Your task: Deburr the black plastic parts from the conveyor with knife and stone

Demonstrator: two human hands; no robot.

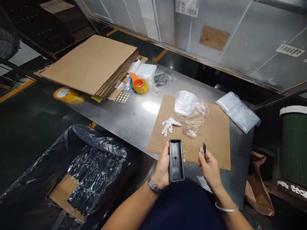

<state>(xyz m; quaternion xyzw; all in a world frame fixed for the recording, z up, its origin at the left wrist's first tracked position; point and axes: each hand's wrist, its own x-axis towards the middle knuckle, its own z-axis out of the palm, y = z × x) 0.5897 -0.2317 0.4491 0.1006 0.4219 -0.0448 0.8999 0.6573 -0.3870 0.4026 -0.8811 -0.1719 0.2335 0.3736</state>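
Observation:
My left hand is wrapped round a black rectangular plastic tray-like part, its hollow side facing up with a small hole in the middle. To the right, my right hand is closed on a small knife with a dark blade pointing up and away. The knife and the black part are apart. Beneath both lies a flat cardboard sheet on the metal table. A white glove and crumpled clear plastic bags rest on that sheet.
A stack of cardboard stands at the far left, near an orange tape dispenser, a yellow tape roll and a sticker sheet. A wrapped white pack lies at right. A black-lined bin stands lower left.

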